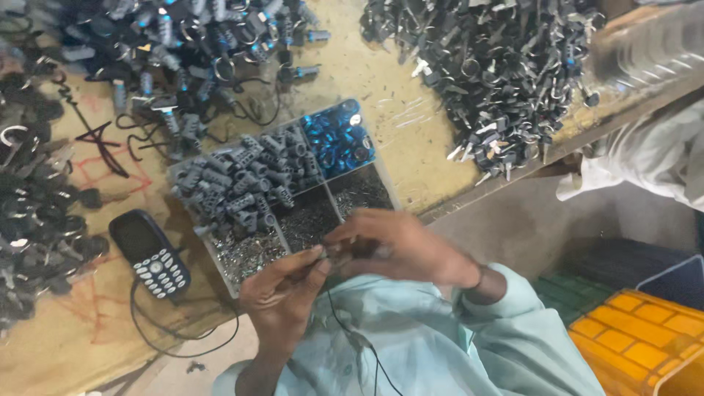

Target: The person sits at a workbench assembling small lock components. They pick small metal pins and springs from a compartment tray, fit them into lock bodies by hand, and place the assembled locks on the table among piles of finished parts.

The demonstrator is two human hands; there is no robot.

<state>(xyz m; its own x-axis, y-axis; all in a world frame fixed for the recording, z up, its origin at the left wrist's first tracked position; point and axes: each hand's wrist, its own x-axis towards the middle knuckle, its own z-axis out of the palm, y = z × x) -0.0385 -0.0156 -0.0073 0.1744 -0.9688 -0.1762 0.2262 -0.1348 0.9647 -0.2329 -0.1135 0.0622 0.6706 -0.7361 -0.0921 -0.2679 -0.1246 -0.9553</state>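
Both hands met just off the near edge of the worktop, over the person's lap. The left hand was closed in a pinch, thumb and fingers gripping a small dark part that was too blurred to name. The right hand curled over the same part from the other side, fingers closed on it, so the two hands touched.

Just beyond them, at the near edge, sat a divided tray. Its far-left compartment held grey plastic sleeves, its far-right corner held blue rings, and the near compartments held small metal bits. A dark keypad phone lay left of the tray with a black cable trailing toward the near edge. Heaps of dark assembled parts covered the far side of the worktop. An orange crate stood on the floor to the right
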